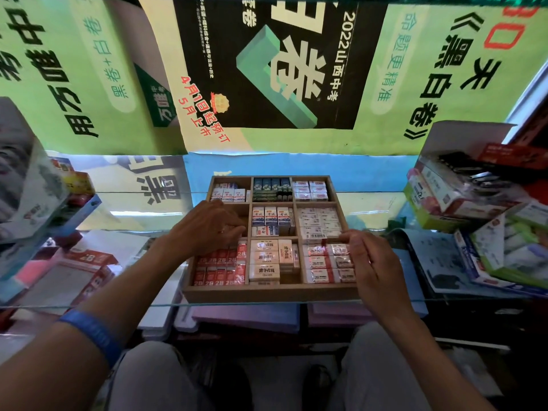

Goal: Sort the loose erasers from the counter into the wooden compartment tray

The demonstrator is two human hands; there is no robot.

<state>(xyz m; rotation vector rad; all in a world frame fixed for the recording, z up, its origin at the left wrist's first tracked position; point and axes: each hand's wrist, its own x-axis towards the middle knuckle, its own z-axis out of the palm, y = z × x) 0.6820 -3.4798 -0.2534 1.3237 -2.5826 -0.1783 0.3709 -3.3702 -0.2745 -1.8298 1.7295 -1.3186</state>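
Observation:
A wooden compartment tray [267,292] with a three-by-three grid sits on the glass counter, most compartments packed with wrapped erasers. My left hand [207,225] reaches into the middle-left compartment with curled fingers; whatever it holds is hidden. My right hand [370,262] rests over the tray's right edge, its fingertips pinching a clear-wrapped eraser [333,240] at the divider above the near-right compartment. Red 2B erasers [219,269] fill the near-left compartment, cream ones [265,259] the near-middle.
Open cardboard boxes of stationery [462,191] stack at the right. Red 2B eraser cartons [89,259] lie at the left under the glass. Green posters [296,69] hang behind the counter. The glass counter edge [267,304] runs just in front of the tray.

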